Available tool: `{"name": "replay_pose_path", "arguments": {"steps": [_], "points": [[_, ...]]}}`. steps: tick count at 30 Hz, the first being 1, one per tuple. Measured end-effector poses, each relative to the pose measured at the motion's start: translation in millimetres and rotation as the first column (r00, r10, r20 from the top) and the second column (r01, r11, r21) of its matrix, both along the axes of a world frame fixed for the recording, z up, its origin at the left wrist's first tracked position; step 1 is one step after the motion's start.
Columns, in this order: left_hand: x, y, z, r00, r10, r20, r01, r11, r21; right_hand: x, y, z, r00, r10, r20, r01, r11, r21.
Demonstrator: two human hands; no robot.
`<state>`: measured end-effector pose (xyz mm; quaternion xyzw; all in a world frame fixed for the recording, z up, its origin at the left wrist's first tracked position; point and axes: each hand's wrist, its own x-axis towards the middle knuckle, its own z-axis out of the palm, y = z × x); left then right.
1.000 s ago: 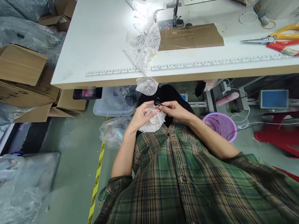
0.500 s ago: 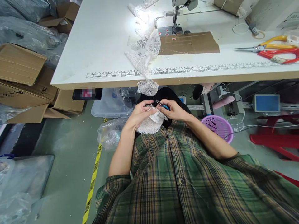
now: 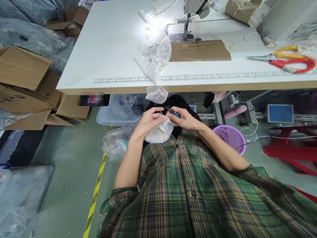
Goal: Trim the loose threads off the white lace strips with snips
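Observation:
In the head view, my left hand (image 3: 148, 122) pinches a piece of white lace fabric (image 3: 160, 133) above my lap. My right hand (image 3: 185, 118) is closed around small blue thread snips (image 3: 175, 113); their dark tips point up and left towards my left fingers. The right fingertips also meet the edge of the lace. Just beyond my hands, a lace end (image 3: 157, 94) hangs over the table edge, below a long heap of white lace (image 3: 158, 54) on the table.
The white sewing table (image 3: 111, 43) carries a sewing machine (image 3: 189, 23), brown card (image 3: 200, 51) and red and yellow scissors (image 3: 284, 59). Below are a clear plastic bin (image 3: 109, 114) and a purple basket (image 3: 230, 140). Cardboard boxes (image 3: 27, 92) stand left, a red stool (image 3: 289, 152) right.
The view has shifted slightly. The snips have turned a little in my right hand, and their tips show more clearly. Both hands stay at the lace.

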<state>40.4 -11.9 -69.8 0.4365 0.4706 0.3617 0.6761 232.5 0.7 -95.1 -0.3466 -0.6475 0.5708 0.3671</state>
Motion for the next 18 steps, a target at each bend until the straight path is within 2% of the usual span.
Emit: {"name": "replay_pose_path", "arguments": {"steps": [9, 18], "points": [[2.9, 0.2, 0.1, 1.000, 0.017, 0.005, -0.017, 1.000, 0.018, 0.8, -0.7, 1.5, 0.999, 0.020, -0.049, -0.022, 0.998, -0.056], [2.5, 0.8, 0.3, 1.000, -0.015, -0.019, 0.016, 0.998, 0.056, 5.5, -0.6, -2.5, 0.998, -0.010, -0.059, -0.001, 0.981, -0.193]]}}
